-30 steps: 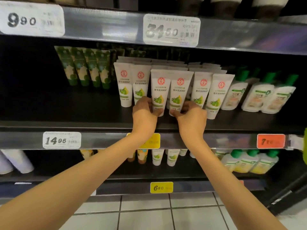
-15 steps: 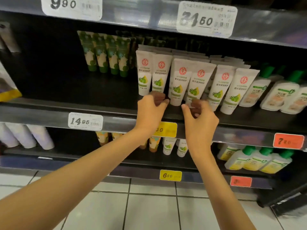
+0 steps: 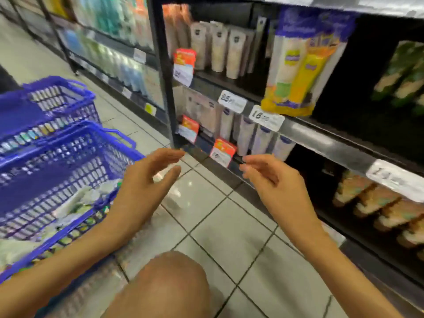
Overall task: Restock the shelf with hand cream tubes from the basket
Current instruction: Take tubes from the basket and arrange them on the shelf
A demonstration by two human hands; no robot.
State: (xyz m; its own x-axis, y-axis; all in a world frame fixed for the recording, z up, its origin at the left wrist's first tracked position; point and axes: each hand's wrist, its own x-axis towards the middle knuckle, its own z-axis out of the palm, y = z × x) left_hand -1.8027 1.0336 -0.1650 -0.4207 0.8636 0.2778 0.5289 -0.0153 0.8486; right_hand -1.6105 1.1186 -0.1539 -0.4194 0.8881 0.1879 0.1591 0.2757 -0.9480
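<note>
Tiled aisle floor (image 3: 213, 216): both hands bare beside the basket (image 3: 68, 157).

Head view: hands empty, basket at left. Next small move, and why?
Likely dip the left hand into the near basket for one of the pale packs. It and the right hand are open and hold nothing; the basket lies beside the left wrist.

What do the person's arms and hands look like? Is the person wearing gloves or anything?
No gloves. The left hand and right hand are bare. The left forearm and right forearm are bare too, no sleeves in view. No watch, ring or bracelet shows.
</note>
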